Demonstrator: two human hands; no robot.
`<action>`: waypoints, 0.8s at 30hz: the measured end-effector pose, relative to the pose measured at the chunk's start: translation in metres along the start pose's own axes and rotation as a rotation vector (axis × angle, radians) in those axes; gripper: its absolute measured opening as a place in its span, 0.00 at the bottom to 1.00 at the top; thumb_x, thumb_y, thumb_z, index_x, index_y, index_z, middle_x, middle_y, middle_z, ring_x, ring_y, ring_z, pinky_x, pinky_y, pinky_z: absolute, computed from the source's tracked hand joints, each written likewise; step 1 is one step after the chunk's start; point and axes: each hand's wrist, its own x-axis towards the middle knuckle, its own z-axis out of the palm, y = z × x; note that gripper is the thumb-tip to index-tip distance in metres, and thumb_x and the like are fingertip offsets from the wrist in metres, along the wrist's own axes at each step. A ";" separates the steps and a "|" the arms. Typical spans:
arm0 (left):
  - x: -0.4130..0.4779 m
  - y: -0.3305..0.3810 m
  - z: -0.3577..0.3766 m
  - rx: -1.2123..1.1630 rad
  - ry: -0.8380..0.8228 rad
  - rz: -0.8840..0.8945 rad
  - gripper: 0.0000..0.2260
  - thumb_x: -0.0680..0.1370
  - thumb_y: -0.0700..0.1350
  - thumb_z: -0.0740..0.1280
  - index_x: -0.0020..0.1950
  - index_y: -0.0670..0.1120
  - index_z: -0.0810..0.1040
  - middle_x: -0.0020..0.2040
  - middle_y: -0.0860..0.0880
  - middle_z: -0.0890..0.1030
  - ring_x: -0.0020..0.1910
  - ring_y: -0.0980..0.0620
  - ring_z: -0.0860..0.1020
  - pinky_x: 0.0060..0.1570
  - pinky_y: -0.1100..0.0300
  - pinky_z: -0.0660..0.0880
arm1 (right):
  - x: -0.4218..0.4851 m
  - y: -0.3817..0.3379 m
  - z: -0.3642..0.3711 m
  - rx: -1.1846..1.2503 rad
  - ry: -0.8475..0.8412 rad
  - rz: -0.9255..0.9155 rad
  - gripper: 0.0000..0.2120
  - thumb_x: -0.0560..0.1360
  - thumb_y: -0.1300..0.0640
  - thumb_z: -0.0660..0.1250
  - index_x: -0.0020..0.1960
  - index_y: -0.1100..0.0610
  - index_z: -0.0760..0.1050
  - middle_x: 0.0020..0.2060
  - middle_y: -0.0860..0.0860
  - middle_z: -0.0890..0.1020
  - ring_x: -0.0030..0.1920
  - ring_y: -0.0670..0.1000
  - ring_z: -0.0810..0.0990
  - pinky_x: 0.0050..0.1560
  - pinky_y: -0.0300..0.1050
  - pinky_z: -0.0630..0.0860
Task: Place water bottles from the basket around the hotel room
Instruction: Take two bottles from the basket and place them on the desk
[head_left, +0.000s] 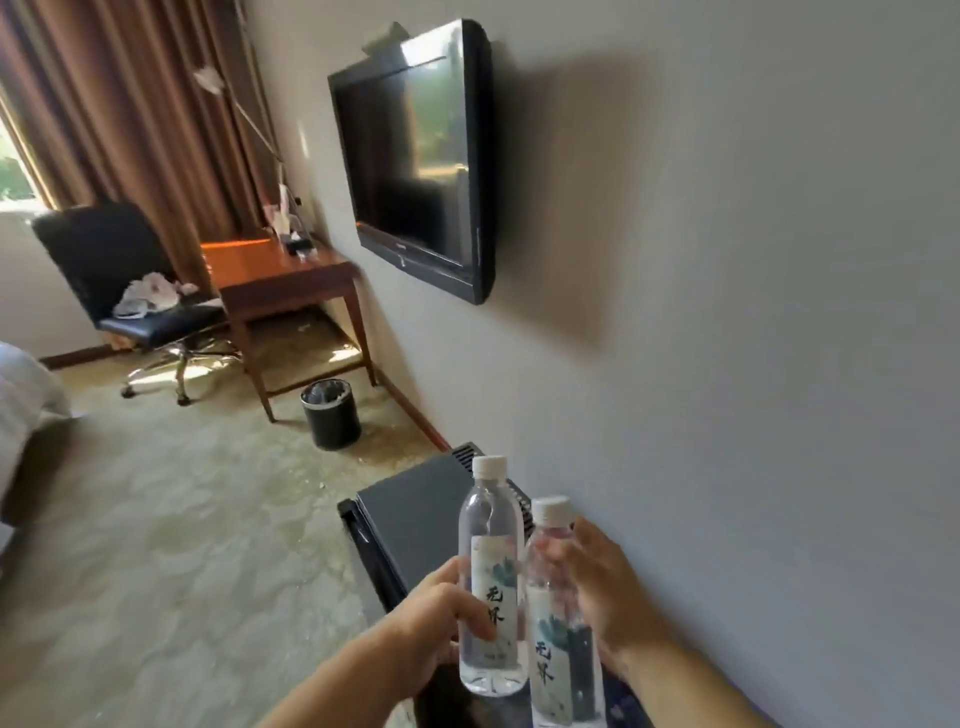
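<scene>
I hold two clear water bottles with white caps and green-printed labels, upright and side by side at the bottom of the view. My left hand (441, 613) grips the left bottle (491, 582) round its lower half. My right hand (602, 597) wraps round the right bottle (558, 623) from the wall side. Both bottles hover above the near end of a black mini fridge (415, 509) that stands against the wall. The basket is out of view.
A wall-mounted TV (415, 161) hangs ahead on the right wall. Beyond it stand a wooden desk (280, 275), a black office chair (130, 280) with cloths on its seat, and a black waste bin (331, 413). Bed corner (26, 395) at left; carpet between.
</scene>
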 end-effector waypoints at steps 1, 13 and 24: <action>-0.018 0.008 -0.006 -0.013 0.025 0.008 0.33 0.55 0.30 0.62 0.60 0.44 0.74 0.53 0.37 0.79 0.59 0.36 0.76 0.59 0.39 0.74 | -0.002 -0.014 0.013 -0.025 -0.050 -0.020 0.17 0.58 0.47 0.73 0.39 0.59 0.77 0.35 0.57 0.80 0.37 0.57 0.79 0.37 0.47 0.79; -0.211 0.030 -0.118 0.025 0.342 0.101 0.30 0.62 0.40 0.70 0.65 0.42 0.72 0.62 0.39 0.77 0.62 0.42 0.75 0.62 0.39 0.72 | -0.014 -0.054 0.207 -0.100 -0.459 0.002 0.15 0.70 0.57 0.64 0.53 0.65 0.74 0.41 0.58 0.81 0.38 0.56 0.83 0.40 0.51 0.81; -0.302 0.063 -0.338 0.132 0.388 0.201 0.39 0.62 0.78 0.52 0.66 0.60 0.71 0.63 0.44 0.78 0.60 0.42 0.78 0.47 0.44 0.80 | 0.050 -0.044 0.451 -0.064 -0.604 0.163 0.13 0.70 0.53 0.63 0.50 0.61 0.75 0.51 0.61 0.80 0.51 0.61 0.77 0.58 0.60 0.75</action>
